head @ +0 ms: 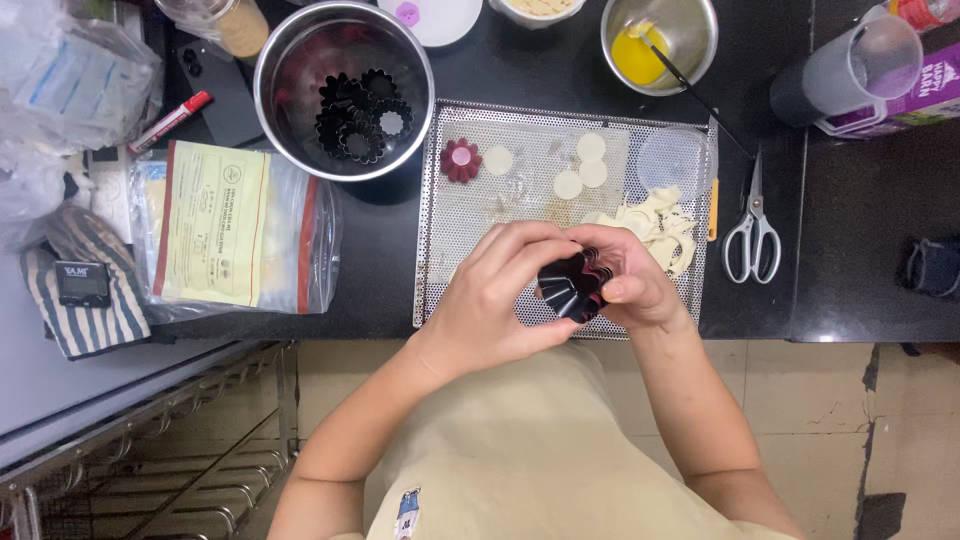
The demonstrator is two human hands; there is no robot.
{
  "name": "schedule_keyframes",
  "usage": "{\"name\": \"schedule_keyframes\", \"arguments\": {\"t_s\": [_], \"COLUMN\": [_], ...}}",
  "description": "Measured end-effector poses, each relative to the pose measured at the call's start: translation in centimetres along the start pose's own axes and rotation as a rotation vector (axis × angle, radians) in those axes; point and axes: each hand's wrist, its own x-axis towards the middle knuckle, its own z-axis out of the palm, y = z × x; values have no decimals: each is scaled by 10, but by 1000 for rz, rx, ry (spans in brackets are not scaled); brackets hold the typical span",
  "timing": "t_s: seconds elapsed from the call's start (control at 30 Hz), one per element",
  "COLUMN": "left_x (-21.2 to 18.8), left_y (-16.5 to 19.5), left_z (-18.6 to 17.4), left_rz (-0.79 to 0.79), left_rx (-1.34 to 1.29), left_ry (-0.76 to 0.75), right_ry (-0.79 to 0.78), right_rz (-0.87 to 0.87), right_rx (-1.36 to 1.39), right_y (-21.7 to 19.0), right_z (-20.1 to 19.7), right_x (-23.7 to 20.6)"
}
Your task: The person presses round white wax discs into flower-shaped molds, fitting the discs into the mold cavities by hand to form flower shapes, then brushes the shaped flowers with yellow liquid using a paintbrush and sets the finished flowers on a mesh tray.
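Both hands meet at the middle of the frame around a small dark fluted tart mould [572,288]: the left hand [500,295] curls its fingers over the top and thumb under the near edge, and the right hand [628,285] clasps the far side, so the mould is gripped between the two, held just above the near edge of the perforated metal tray [440,270]. To do this well, the fingertips should press evenly round the flutes and keep the mould level, and it looks wise to support the base with the thumb rather than squeeze the thin wall. Whether dough already sits inside is hard to say, since the fingers cover the opening. On the tray lie small pale dough rounds [590,160], dough scraps [655,225] and one filled red mould [461,159]. In the upper middle a steel bowl [290,60] holds more empty moulds [360,115]; scissors [752,225] lie right of the tray. A beaten-egg bowl [700,25] is cut off at the top edge.
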Motion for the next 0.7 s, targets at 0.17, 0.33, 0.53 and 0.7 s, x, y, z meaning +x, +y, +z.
{"name": "schedule_keyframes", "arguments": {"t_s": [0.17, 0.33, 0.53, 0.7], "left_x": [-15, -22, -20, -18], "left_y": [-18, -23, -5, 14], "left_z": [3, 1, -15, -27], "left_rz": [-102, -178, -57, -35], "left_rx": [-373, -771, -294, -236], "left_ry": [10, 59, 65, 57], "right_ry": [37, -22, -152, -295], "right_rz": [18, -53, -90, -95], "right_rx": [-26, 65, 154, 370], "right_y": [-12, -12, -6, -3], "right_z": [17, 14, 2, 0], "right_x": [-2, -3, -7, -7]}}
